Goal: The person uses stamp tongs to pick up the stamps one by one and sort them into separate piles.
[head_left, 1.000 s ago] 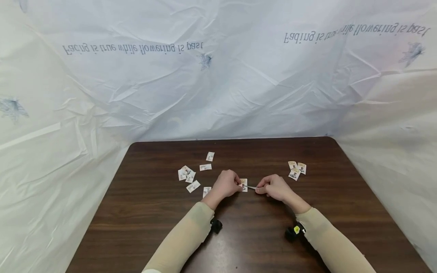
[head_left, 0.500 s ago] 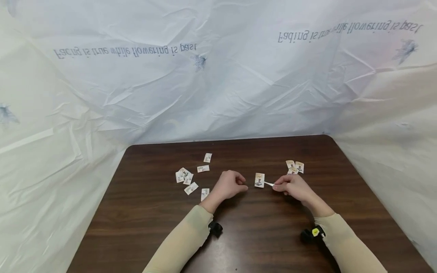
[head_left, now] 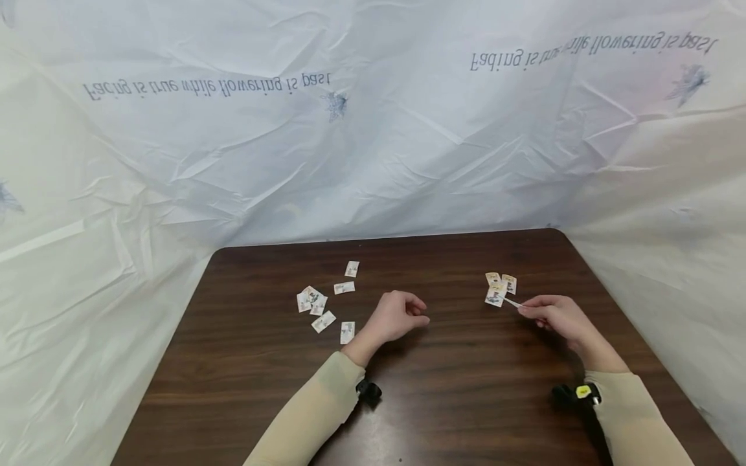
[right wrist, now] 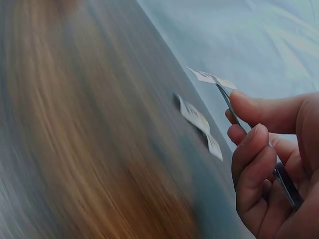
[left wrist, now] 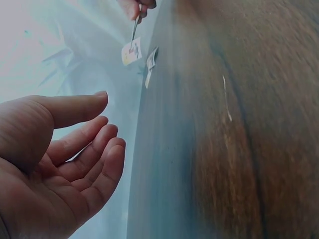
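Observation:
In the head view my right hand (head_left: 558, 317) grips metal tweezers (right wrist: 285, 183) between thumb and curled fingers. Their tips pinch a small printed paper card (right wrist: 207, 77), which hangs above the table. Just below that card, a small group of similar cards (right wrist: 193, 117) lies on the wood at the right; from above, the held card partly covers them. My left hand (head_left: 395, 315) hovers empty over the middle of the table, its fingers loosely bent and the thumb apart from them, as the left wrist view shows.
More small cards lie left of my left hand: an overlapping cluster (head_left: 311, 299) and several single ones, such as the card (head_left: 347, 332) near my left wrist. A white printed sheet (head_left: 384, 162) hangs behind the dark wooden table (head_left: 443, 388).
My left hand has let go of the card by the tweezers. My right hand has carried the card in the tweezers rightward, over to the group at the right.

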The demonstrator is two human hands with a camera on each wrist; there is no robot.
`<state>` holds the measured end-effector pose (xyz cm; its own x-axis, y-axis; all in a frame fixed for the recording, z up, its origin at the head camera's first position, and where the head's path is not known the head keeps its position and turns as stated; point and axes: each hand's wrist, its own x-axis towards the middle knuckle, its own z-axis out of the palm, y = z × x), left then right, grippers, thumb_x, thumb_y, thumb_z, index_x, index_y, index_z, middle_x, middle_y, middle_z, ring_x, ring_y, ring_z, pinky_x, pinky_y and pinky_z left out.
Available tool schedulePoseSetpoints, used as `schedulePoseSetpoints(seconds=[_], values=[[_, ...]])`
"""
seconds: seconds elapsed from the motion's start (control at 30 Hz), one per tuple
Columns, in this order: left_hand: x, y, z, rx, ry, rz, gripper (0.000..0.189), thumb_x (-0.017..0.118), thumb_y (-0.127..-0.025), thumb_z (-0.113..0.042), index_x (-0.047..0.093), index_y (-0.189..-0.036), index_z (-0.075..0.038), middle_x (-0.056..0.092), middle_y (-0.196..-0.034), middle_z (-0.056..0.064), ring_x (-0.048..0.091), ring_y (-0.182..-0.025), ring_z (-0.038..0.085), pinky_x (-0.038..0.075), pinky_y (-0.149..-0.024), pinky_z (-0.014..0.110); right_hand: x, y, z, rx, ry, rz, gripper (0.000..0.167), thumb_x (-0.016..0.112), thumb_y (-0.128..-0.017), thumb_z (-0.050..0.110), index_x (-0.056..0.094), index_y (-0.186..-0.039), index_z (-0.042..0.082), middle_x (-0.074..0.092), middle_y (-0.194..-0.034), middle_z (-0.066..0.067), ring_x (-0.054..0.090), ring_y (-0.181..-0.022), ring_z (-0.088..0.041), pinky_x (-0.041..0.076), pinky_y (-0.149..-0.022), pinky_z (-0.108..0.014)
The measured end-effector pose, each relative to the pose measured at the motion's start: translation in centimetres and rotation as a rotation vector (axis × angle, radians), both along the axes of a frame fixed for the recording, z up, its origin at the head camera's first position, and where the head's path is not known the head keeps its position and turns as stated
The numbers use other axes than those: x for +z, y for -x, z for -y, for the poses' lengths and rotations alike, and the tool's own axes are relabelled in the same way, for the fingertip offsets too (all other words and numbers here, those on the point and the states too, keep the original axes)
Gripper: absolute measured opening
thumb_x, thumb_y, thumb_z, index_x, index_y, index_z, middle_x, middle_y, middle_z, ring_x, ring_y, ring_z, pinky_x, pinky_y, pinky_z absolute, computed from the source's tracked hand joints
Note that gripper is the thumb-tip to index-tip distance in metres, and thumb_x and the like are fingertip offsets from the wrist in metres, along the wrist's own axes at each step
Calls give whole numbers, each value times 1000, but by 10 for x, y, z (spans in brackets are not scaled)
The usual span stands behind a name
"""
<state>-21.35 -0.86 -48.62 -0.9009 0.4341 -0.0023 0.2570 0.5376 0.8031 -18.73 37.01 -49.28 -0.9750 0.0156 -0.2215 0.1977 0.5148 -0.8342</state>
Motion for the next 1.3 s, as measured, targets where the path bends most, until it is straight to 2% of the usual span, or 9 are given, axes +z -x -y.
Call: schedulePoseSetpoints(seconds=[0.17, 0.3, 0.4, 0.63, 0.97, 1.3], values=[[0, 0, -4, 0, -22, -2, 20, 86, -93, -17, 81, -109, -6, 70, -88, -9, 63, -80, 6, 53, -75, 28, -3, 1, -21, -10, 23, 31, 40, 75, -101, 25, 72, -120, -10, 61, -77, 3, 54, -66, -10, 47, -61, -28], [0, -1, -8, -6, -42, -3, 19, 86, -93, -17, 81, -109, -7, 70, -88, -9, 63, -79, 5, 53, -74, 27, -6, 2, -31, -21, 52, 65, 32, 75, -101, 24, 75, -115, -5, 60, -74, 7, 54, -65, -8, 48, -60, -26], [-1, -2, -8, -16, -51, -7, 19, 86, -93, -16, 81, -109, -6, 70, -87, -9, 63, -79, 5, 53, -74, 27, -8, 2, -35, -28, 54, 90, 28, 74, -101, 25, 76, -112, 0, 60, -74, 8, 54, -65, -7, 48, -61, -26], [-3, -2, -7, -14, -61, -8, 19, 86, -93, -16, 81, -108, -6, 70, -86, -9, 63, -77, 5, 52, -73, 26, -8, 3, -37, -33, 49, 118, 29, 75, -101, 26, 77, -114, 0, 62, -76, 9, 55, -66, -6, 49, -61, -25], [0, -4, -5, -22, -76, 1, 19, 85, -95, -18, 81, -109, -6, 70, -87, -9, 62, -76, 6, 52, -71, 27, 0, -4, -38, -23, -28, 143, 40, 73, -102, 29, 76, -118, -7, 63, -80, 8, 56, -67, -8, 50, -62, -26], [1, -5, -2, -26, -73, -2, 19, 84, -96, -19, 80, -110, -7, 70, -89, -9, 62, -78, 6, 53, -71, 27, 9, -11, -43, -36, -115, 138, 42, 73, -101, 32, 76, -117, -6, 63, -81, 4, 57, -70, -11, 50, -63, -28]])
